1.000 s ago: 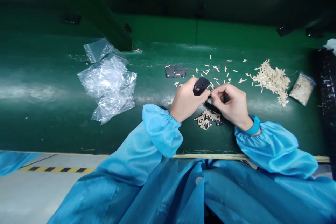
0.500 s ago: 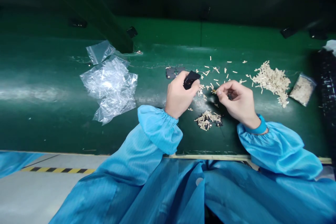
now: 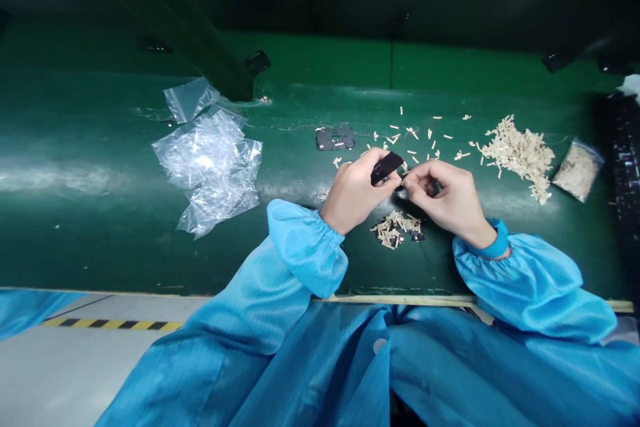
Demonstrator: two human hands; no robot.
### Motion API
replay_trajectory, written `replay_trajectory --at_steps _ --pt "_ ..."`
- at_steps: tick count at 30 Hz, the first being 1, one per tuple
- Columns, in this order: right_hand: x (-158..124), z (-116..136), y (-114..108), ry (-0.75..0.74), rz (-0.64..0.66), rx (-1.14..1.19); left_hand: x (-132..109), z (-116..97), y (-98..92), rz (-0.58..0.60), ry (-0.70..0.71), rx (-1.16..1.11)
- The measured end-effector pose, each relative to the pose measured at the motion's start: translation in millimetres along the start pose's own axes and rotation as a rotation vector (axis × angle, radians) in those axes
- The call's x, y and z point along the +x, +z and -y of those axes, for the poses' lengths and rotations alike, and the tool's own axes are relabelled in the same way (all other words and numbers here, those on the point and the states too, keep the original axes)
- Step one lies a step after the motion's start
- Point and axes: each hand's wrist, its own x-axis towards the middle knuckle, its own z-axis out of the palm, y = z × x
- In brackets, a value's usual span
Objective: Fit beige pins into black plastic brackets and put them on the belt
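Note:
My left hand [image 3: 357,192] is closed around a flat black plastic part [image 3: 387,168], held tilted above the green bench. Close against it, my right hand [image 3: 445,197] pinches with thumb and forefinger at the part's near end; what sits between the fingertips is too small to make out. Below the hands lies a small heap of beige strips [image 3: 395,228] mixed with black bits. Another flat black part [image 3: 335,139] rests on the bench beyond my left hand. Loose beige strips [image 3: 412,133] are scattered behind both hands.
A pile of clear plastic bags [image 3: 207,157] lies at left. On the right are a larger pile of beige strips [image 3: 520,152] and a filled zip bag [image 3: 579,170]. A green post [image 3: 200,40] rises at the back left. A black tray-like edge [image 3: 625,167] borders the far right.
My left hand has moved right and slightly nearer me with the black part, uncovering the other part on the bench. My right hand has shifted slightly left, and both hands now meet.

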Motion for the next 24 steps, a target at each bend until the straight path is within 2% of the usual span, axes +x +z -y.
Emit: replay_trajectory --at_steps 4,10,17,21,24 --pt "-2.2 0.0 3.0 0.058 -0.085 0.021 -0.7 -2.8 0.2 -0.017 -0.022 0.009" --pt "-3.6 -3.3 9.4 0.241 0.01 0.264 -2.7 -3.8 2.3 -0.039 0.011 0.018" --pt "0.0 3.2 13.4 0.333 -0.022 0.436 -5.3 -4.2 6.8 -0.07 0.01 0.059" --pt "1.8 3.3 15.6 0.334 -0.098 0.409 -5.8 -4.7 7.0 -0.096 0.006 0.062" --pt "3.9 -3.6 11.2 0.317 -0.2 0.261 -3.6 -5.0 4.6 -0.142 -0.017 -0.005"
